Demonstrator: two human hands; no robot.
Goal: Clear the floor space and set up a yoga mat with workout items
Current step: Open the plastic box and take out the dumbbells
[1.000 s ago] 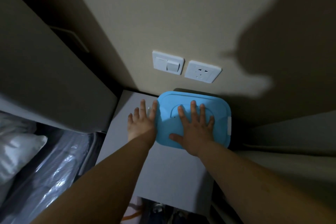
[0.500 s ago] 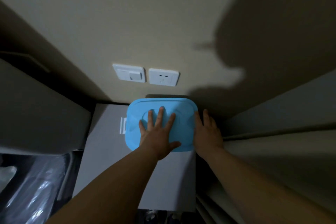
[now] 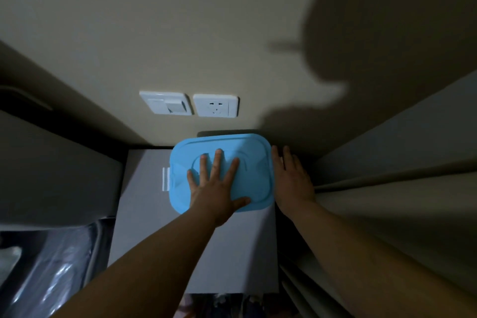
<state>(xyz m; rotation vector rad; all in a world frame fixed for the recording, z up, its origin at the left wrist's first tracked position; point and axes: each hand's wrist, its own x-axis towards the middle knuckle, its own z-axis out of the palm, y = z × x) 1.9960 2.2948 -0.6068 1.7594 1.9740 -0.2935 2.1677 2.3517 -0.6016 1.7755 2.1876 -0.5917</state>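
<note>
Head view | left hand [image 3: 215,192] fingers spread flat atop blue lidded box [image 3: 254,162] | right hand [image 3: 293,181] fingers straight against its side | likely rigid, smooth plastic; grip opposite sides.

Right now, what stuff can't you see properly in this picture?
Head view only:
- Box under the blue lid: hidden by the lid and the left hand, so its contents cannot be told.
- Right hand: at the lid's right edge, in shadow; whether it touches the lid is unclear.
- Things at the bottom edge below the grey box: cut off and too dark.
- Shiny plastic, lower left: dim and blurred.
</note>
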